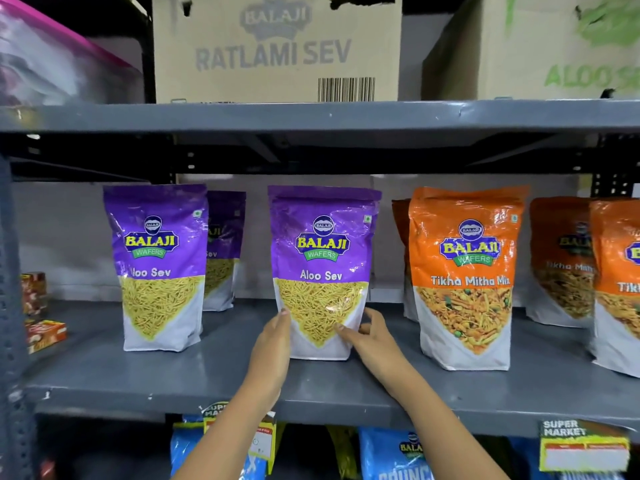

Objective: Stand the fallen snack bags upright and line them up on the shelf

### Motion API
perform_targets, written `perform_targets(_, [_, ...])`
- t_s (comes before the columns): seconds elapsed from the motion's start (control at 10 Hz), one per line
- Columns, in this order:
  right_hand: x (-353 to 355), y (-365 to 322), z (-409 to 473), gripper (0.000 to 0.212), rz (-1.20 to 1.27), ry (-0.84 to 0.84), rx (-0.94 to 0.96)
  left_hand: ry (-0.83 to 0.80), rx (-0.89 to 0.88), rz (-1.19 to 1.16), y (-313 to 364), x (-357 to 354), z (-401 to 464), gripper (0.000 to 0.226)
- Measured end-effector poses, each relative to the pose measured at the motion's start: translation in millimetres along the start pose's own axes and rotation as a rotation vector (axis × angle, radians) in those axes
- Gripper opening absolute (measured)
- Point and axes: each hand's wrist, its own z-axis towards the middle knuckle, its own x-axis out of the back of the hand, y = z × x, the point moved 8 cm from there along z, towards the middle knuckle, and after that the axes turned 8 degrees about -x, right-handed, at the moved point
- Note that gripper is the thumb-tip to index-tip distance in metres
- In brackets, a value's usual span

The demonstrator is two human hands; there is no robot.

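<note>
A purple Aloo Sev bag (322, 244) stands upright in the middle of the grey shelf (214, 382). My left hand (272, 348) presses flat against its lower left side. My right hand (374, 337) holds its lower right edge, thumb behind and fingers on the front. Another purple Aloo Sev bag (159, 265) stands upright to the left, with a third purple bag (225, 251) behind it. An orange Tikha Mitha Mix bag (465, 275) stands to the right, with more orange bags (616, 285) further right and behind.
Small red boxes (45, 336) lie at the shelf's left end beside the grey upright (10, 306). Cardboard cartons (277, 50) sit on the shelf above. Blue snack bags (394, 452) and a yellow price tag (585, 448) are below the shelf edge.
</note>
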Motion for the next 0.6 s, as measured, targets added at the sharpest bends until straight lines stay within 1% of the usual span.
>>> perform_targets(0.1, [6.4, 3.8, 1.4, 0.052, 0.022, 0.030, 0.003, -0.003, 0.006, 0.004, -8.8, 2.4, 1.3, 0.080])
perform_targets(0.2, [8.6, 3.5, -0.2, 0.043, 0.042, 0.028, 0.002, 0.018, 0.022, 0.041, -7.1, 5.4, -2.8, 0.072])
perform_targets(0.3, [8.8, 2.2, -1.5, 0.041, 0.071, 0.032, 0.013, 0.066, -0.024, 0.094, 9.2, 6.7, -14.3, 0.039])
perform_targets(0.4, [9.6, 0.0, -3.2, 0.041, 0.070, 0.052, 0.027, 0.097, -0.056, 0.128, 10.7, 6.0, -17.9, 0.032])
perform_targets(0.5, [28.9, -18.9, -16.8, 0.034, -0.042, 0.285, 0.213, 0.155, -0.144, 0.243, 18.3, 7.3, -24.5, 0.054])
perform_targets(0.6, [51.3, -51.1, -48.5, 0.028, -0.204, 0.510, 0.512, 0.168, -0.419, 0.371, 46.1, -5.4, -34.4, 0.063])
